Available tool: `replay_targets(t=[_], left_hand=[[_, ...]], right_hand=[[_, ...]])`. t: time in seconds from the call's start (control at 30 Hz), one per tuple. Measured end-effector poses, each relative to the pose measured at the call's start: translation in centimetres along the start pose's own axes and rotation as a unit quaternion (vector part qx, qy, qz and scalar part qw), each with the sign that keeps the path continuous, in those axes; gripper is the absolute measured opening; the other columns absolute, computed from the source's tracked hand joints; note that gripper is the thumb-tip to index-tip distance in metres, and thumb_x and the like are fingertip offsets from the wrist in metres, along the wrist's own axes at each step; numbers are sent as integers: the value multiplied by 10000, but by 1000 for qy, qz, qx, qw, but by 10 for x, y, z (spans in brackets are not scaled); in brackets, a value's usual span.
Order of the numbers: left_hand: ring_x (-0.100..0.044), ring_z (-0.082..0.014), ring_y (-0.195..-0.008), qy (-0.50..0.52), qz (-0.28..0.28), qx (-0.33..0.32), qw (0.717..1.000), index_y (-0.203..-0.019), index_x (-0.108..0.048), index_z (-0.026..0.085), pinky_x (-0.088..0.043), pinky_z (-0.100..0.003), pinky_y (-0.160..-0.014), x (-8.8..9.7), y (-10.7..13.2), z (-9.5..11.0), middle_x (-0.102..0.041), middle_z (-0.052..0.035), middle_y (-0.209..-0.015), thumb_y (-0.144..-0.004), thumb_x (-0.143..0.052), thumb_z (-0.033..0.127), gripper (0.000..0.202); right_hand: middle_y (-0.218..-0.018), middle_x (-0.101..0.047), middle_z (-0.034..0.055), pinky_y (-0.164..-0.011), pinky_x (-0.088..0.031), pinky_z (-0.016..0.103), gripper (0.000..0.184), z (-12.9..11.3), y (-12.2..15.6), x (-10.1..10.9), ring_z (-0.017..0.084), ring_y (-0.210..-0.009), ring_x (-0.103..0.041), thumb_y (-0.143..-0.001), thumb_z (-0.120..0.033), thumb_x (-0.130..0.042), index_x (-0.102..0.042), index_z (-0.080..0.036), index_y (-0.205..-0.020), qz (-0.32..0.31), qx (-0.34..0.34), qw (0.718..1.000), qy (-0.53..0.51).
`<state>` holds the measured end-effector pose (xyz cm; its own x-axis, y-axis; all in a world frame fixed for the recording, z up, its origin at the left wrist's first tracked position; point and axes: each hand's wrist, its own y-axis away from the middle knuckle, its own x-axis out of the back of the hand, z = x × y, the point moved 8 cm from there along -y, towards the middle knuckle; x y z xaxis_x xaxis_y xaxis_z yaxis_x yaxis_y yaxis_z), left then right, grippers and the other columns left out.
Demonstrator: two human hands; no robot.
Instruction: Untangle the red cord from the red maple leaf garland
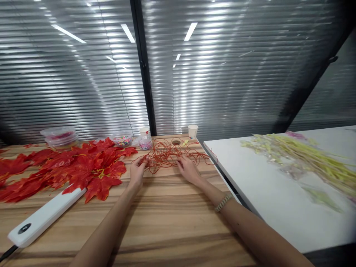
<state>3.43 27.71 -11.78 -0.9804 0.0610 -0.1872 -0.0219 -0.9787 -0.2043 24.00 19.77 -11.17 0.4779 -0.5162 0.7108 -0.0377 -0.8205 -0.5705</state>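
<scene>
A loose tangle of thin red cord (164, 152) lies on the wooden table (172, 215), spreading toward its right edge. My left hand (137, 170) pinches the cord at the tangle's left side. On the near right side of the tangle, the fingers of my right hand (187, 167) are closed on cord as well. Single loops stretch past my right hand, and one end hangs over the gap between the tables. The exact strands between my fingertips are too thin to make out.
Red artificial maple leaves (91, 167) cover the left side, beside a white power strip (48, 215). Bead tubs (122, 138), clear lidded containers (59, 137) and paper cups (193, 131) stand at the back. A white table (250, 185) at right bears yellow strips (311, 155).
</scene>
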Motion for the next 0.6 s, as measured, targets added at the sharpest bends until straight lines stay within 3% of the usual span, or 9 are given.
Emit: replay_targets(t=[0.6], left_hand=[[-553, -114, -540, 113, -8, 67, 991, -722, -643, 127, -403, -211, -492, -7, 5, 1, -639, -30, -648, -501, -690, 223, 246]], right_hand=[[-866, -544, 67, -752, -426, 294, 137, -3, 0, -1, 174, -825, -528, -869, -169, -399, -534, -164, -849, -4, 19, 1000, -2]])
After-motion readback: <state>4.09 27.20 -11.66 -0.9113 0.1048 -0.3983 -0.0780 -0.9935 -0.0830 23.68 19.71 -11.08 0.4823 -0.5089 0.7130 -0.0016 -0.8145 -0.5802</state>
